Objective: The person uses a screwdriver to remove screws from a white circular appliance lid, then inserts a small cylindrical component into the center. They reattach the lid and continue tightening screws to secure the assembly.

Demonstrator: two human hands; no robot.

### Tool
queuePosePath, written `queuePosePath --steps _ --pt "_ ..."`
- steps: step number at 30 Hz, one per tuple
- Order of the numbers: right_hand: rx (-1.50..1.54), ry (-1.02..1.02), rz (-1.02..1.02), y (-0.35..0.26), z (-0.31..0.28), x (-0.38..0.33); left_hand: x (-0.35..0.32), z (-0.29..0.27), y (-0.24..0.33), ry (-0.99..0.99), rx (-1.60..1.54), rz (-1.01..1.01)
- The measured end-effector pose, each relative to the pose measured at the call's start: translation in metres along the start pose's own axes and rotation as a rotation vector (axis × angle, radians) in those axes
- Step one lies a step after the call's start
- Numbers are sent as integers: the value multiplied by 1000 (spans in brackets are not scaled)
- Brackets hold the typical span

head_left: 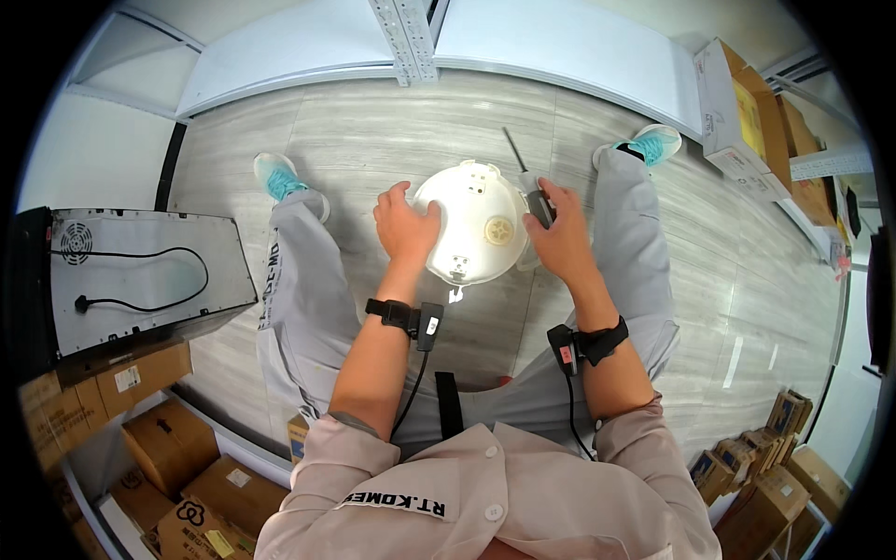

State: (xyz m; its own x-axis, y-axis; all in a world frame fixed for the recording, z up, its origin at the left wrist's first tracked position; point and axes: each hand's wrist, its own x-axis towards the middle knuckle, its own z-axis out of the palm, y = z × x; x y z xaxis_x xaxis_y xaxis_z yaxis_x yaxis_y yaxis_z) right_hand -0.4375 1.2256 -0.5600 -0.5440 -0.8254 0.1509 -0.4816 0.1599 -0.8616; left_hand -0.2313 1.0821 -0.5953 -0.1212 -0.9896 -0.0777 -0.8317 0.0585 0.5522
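A rounded white appliance (457, 210), probably a rice cooker, sits on the floor between my legs. A yellowish round vent (498, 231) shows on its right part, with small metal fittings at its far and near sides. A little white tab (455, 294) sticks out at its near edge. My left hand (407, 224) is at the appliance's left side, fingers spread, thumb against the rim. In my right hand (564, 233) is a screwdriver (539, 201) with a grey handle, its long dark shaft pointing away and up-left, beside the appliance's right edge. Its tip touches nothing visible.
To the left stands a metal-cased machine (149, 271) with a black power cord (140, 306). Cardboard boxes (238, 495) fill the lower left; more (765, 504) stand lower right. White shelving (560, 65) runs along the far side, with an opened carton (742, 121) at far right.
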Motion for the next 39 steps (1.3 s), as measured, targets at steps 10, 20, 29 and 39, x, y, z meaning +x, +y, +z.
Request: queuePosePath --steps 10,20,29,39 --pt "170 141 -126 -32 -14 8 -11 -3 14 -245 -9 -47" --pt "208 133 -175 -35 -5 -1 -4 -13 28 -289 53 -137" --pt "79 104 -243 -24 7 -3 -3 6 31 -119 163 68" --pt "103 103 -257 -22 14 -3 -3 13 37 -116 235 37"
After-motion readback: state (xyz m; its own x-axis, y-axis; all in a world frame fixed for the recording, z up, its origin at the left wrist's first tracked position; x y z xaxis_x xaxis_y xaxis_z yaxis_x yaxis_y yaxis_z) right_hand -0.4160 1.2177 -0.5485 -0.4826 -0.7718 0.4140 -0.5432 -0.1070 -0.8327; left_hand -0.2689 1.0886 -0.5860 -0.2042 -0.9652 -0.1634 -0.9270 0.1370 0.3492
